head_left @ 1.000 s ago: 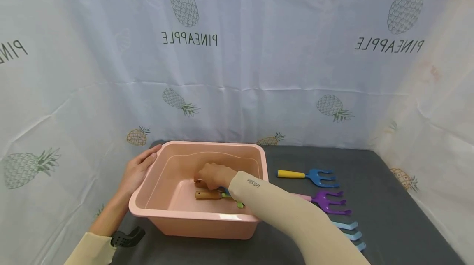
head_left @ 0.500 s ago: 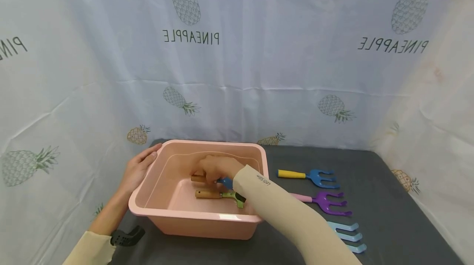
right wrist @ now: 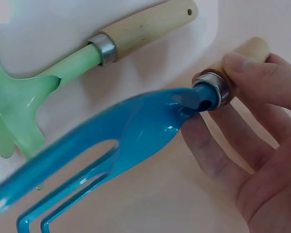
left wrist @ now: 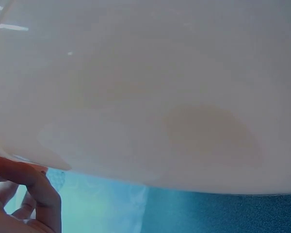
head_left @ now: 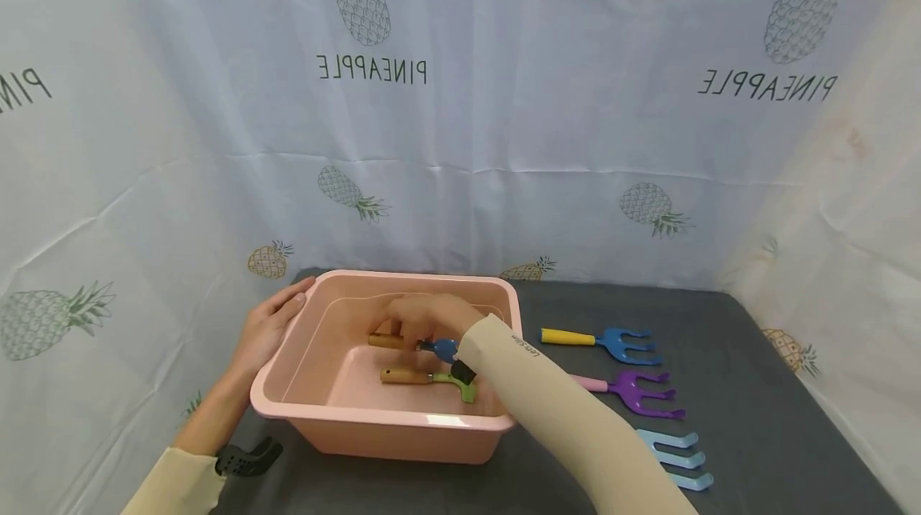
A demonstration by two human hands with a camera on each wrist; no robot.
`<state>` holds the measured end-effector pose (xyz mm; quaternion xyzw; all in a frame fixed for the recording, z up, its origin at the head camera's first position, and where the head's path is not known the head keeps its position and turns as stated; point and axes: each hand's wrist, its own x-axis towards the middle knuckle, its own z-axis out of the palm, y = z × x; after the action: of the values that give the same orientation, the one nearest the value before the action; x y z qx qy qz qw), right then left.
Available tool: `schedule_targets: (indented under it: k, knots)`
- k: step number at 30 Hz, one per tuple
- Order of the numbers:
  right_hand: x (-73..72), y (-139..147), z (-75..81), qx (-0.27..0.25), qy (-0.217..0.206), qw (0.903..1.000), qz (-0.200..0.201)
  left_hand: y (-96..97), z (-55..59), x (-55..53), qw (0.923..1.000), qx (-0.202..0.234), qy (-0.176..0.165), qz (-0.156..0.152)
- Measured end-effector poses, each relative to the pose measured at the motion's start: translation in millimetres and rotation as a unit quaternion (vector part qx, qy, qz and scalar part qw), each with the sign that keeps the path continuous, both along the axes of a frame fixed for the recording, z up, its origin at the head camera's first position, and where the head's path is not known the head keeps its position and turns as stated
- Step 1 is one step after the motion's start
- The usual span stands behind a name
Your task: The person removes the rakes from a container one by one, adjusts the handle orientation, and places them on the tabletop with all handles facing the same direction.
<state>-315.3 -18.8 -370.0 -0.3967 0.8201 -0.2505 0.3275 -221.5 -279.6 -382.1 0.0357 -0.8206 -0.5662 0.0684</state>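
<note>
A pink plastic basin [head_left: 388, 417] stands on the dark table. My left hand [head_left: 268, 331] grips its left rim; in the left wrist view bent fingers [left wrist: 31, 187] show at the basin's edge. Inside the basin my right hand [head_left: 420, 315] holds a blue hand fork [right wrist: 140, 124] by its short wooden handle [right wrist: 250, 52], thumb on one side and fingers behind. The fork's tines point away from the palm. Beside it on the basin floor lies a green garden tool [right wrist: 19, 102] with a wooden handle [head_left: 404, 376] and a pronged head.
Right of the basin lie a blue fork with a yellow handle [head_left: 567, 337], a purple fork [head_left: 636, 393] with a pink handle and a light-blue fork [head_left: 679, 461], partly behind the right sleeve [head_left: 568, 419]. A pineapple-print curtain [head_left: 460, 99] encloses the table.
My right hand has moved up and slightly back inside the basin with the blue hand fork, uncovering more of the fork and the green tool. The left hand has stayed on the rim.
</note>
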Motion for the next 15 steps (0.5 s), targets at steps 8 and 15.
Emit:
schedule_targets:
  k: [8,15]
  knots:
    - [2.2,-3.5,2.6,0.02,-0.034,0.9991,0.018,-0.6,-1.2,0.8,1.0,0.005,-0.001,0.0]
    - [4.9,-4.9,3.6,0.01,-0.038,0.9992,0.012,-1.0,-1.1,1.5,0.9998,0.02,-0.001,0.004]
